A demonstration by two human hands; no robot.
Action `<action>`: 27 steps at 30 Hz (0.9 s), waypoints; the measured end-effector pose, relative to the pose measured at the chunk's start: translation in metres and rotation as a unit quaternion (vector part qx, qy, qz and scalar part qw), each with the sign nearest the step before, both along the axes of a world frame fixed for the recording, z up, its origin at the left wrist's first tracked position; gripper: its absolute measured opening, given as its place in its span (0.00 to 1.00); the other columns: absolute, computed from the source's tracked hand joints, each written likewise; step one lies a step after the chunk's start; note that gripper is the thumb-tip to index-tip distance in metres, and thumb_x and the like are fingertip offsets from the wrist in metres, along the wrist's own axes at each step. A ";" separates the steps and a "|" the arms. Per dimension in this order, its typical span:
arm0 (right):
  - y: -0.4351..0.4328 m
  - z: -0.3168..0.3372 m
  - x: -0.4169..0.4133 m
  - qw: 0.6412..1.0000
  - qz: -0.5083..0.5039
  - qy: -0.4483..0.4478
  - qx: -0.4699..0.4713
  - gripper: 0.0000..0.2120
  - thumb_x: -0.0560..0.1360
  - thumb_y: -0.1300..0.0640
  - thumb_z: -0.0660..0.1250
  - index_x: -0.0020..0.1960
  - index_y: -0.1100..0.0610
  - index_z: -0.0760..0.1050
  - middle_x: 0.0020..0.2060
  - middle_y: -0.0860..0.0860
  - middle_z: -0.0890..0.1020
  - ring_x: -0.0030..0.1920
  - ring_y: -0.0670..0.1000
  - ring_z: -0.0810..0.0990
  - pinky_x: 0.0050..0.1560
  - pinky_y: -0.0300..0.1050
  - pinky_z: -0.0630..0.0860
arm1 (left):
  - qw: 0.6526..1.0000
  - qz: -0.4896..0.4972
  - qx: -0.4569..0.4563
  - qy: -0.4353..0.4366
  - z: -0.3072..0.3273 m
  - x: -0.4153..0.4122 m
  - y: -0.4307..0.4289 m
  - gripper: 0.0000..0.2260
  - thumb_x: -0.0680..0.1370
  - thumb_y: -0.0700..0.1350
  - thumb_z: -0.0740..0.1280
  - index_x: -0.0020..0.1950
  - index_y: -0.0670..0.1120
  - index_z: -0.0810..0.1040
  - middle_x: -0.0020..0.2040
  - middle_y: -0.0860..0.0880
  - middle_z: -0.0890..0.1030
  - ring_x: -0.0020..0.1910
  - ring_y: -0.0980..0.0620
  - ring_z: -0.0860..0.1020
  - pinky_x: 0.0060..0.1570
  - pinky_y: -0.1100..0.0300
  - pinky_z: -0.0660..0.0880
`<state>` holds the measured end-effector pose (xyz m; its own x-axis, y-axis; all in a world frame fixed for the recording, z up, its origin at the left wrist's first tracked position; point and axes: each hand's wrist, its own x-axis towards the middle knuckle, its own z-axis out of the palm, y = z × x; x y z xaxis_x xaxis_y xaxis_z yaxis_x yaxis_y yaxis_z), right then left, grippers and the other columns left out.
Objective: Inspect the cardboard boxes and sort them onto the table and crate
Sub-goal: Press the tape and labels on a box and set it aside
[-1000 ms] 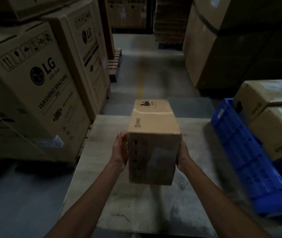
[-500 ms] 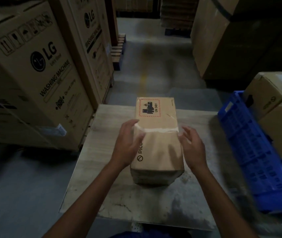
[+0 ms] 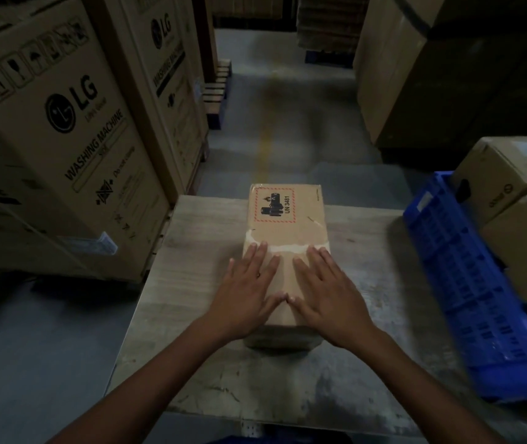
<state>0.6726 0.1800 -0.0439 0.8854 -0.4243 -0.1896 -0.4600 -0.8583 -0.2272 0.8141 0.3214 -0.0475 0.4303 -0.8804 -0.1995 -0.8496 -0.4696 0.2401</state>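
Observation:
A small cardboard box (image 3: pixel 287 222) with a red-bordered UN 3481 battery label lies flat on the wooden table (image 3: pixel 191 283). A torn strip of tape crosses its top. My left hand (image 3: pixel 249 290) and my right hand (image 3: pixel 326 293) rest flat on the near half of the box top, fingers spread and thumbs touching. Neither hand grips the box. To the right, a blue plastic crate (image 3: pixel 467 283) holds two more cardboard boxes (image 3: pixel 512 193), stacked one above the other.
Tall washing machine cartons (image 3: pixel 63 129) stand close to the table's left side. Large cartons (image 3: pixel 416 75) stand at the back right. A grey floor aisle (image 3: pixel 281 116) with a faint yellow line runs ahead between them, with a pallet (image 3: pixel 217 88) at its left.
The box was held up in both hands, then set down flat on the table. My hands have moved from its sides onto its top, palms down.

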 end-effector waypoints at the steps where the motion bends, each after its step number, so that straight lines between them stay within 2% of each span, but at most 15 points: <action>1: -0.003 0.003 0.001 1.000 0.004 0.007 0.004 0.41 0.75 0.27 0.39 0.82 0.46 0.47 0.82 0.50 0.44 0.82 0.51 0.41 0.79 0.59 0.53 | 1.000 -0.008 0.012 0.000 0.005 0.002 -0.001 0.36 0.78 0.69 0.43 0.82 0.52 0.44 0.82 0.48 0.38 0.80 0.49 0.37 0.78 0.40 0.45; 3: -0.014 0.012 0.006 1.000 0.005 0.003 0.000 0.35 0.79 0.31 0.47 0.81 0.46 0.53 0.82 0.51 0.50 0.82 0.52 0.48 0.79 0.58 0.53 | 1.000 -0.025 0.013 -0.006 0.017 0.010 -0.009 0.32 0.82 0.64 0.50 0.82 0.51 0.49 0.82 0.47 0.42 0.81 0.48 0.40 0.78 0.41 0.43; 5: -0.026 0.019 0.019 1.000 -0.001 -0.024 -0.017 0.28 0.83 0.39 0.51 0.81 0.48 0.56 0.82 0.52 0.55 0.81 0.52 0.52 0.80 0.57 0.52 | 0.999 -0.034 -0.020 -0.016 0.026 0.022 -0.023 0.29 0.84 0.60 0.53 0.82 0.52 0.51 0.82 0.47 0.43 0.81 0.48 0.41 0.78 0.44 0.41; 7: -0.029 0.020 0.033 0.999 -0.014 -0.042 -0.008 0.26 0.85 0.45 0.51 0.82 0.49 0.53 0.82 0.52 0.52 0.82 0.52 0.48 0.79 0.55 0.48 | 0.998 -0.033 -0.046 -0.027 0.023 0.033 -0.039 0.28 0.84 0.58 0.53 0.82 0.53 0.49 0.82 0.47 0.42 0.81 0.49 0.40 0.77 0.47 0.39; 10: -0.027 0.010 0.039 0.999 -0.016 -0.032 0.007 0.25 0.86 0.47 0.48 0.82 0.49 0.51 0.83 0.51 0.48 0.82 0.51 0.43 0.79 0.51 0.48 | 0.998 -0.043 -0.022 -0.042 0.003 0.039 -0.046 0.27 0.85 0.58 0.48 0.82 0.53 0.46 0.82 0.46 0.41 0.80 0.49 0.39 0.77 0.48 0.39; 15: -0.025 0.006 0.041 0.998 -0.040 -0.040 0.035 0.25 0.86 0.48 0.50 0.82 0.47 0.52 0.83 0.49 0.47 0.82 0.49 0.41 0.79 0.54 0.43 | 0.998 -0.044 -0.028 -0.042 -0.004 0.040 -0.046 0.26 0.85 0.59 0.45 0.82 0.53 0.45 0.82 0.47 0.41 0.80 0.50 0.39 0.78 0.48 0.39; 17: -0.021 0.005 0.044 0.998 -0.046 -0.042 0.030 0.25 0.85 0.49 0.50 0.82 0.47 0.54 0.83 0.49 0.49 0.82 0.50 0.43 0.79 0.56 0.45 | 0.998 -0.047 -0.019 -0.037 -0.001 0.042 -0.047 0.27 0.85 0.59 0.47 0.82 0.53 0.47 0.82 0.47 0.42 0.81 0.49 0.40 0.78 0.48 0.39; 19: -0.023 0.011 0.044 0.998 -0.054 -0.038 0.016 0.24 0.85 0.47 0.51 0.80 0.46 0.58 0.82 0.50 0.54 0.81 0.51 0.49 0.78 0.60 0.50 | 0.998 -0.057 -0.021 -0.023 0.005 0.047 -0.050 0.27 0.84 0.59 0.50 0.82 0.52 0.52 0.82 0.46 0.47 0.81 0.47 0.45 0.78 0.48 0.42; 21: -0.036 0.019 0.052 0.996 -0.068 -0.051 -0.010 0.23 0.83 0.47 0.55 0.78 0.47 0.62 0.79 0.51 0.62 0.78 0.53 0.59 0.75 0.61 0.59 | 0.996 -0.054 -0.071 -0.020 0.009 0.054 -0.058 0.26 0.85 0.56 0.53 0.81 0.49 0.57 0.82 0.44 0.53 0.80 0.45 0.51 0.78 0.48 0.49; 22: -0.044 0.024 0.060 0.995 -0.077 -0.057 -0.018 0.24 0.83 0.47 0.57 0.78 0.48 0.62 0.78 0.51 0.63 0.76 0.54 0.61 0.73 0.61 0.61 | 0.994 -0.039 -0.101 -0.022 0.010 0.059 -0.065 0.25 0.85 0.54 0.54 0.80 0.47 0.57 0.81 0.44 0.54 0.80 0.45 0.53 0.78 0.48 0.50; 24: -0.058 0.025 0.080 0.995 -0.079 -0.057 -0.014 0.26 0.84 0.46 0.56 0.80 0.48 0.58 0.81 0.52 0.58 0.79 0.56 0.56 0.76 0.60 0.60 | 0.992 0.009 -0.122 -0.024 0.009 0.068 -0.080 0.26 0.85 0.53 0.54 0.81 0.46 0.55 0.82 0.46 0.52 0.80 0.47 0.51 0.78 0.48 0.49; 27: -0.063 0.007 0.094 0.997 -0.063 -0.054 0.002 0.27 0.85 0.46 0.50 0.82 0.51 0.54 0.82 0.54 0.51 0.82 0.55 0.46 0.79 0.54 0.55 | 0.995 0.037 -0.084 -0.033 -0.003 0.074 -0.096 0.27 0.85 0.54 0.50 0.82 0.46 0.51 0.83 0.47 0.49 0.81 0.49 0.47 0.78 0.46 0.45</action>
<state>0.7669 0.1170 -0.0366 0.8404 -0.5332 -0.0969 -0.5368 -0.7944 -0.2842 0.8881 0.2259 -0.0501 0.5027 -0.8642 -0.0212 -0.8305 -0.4897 0.2653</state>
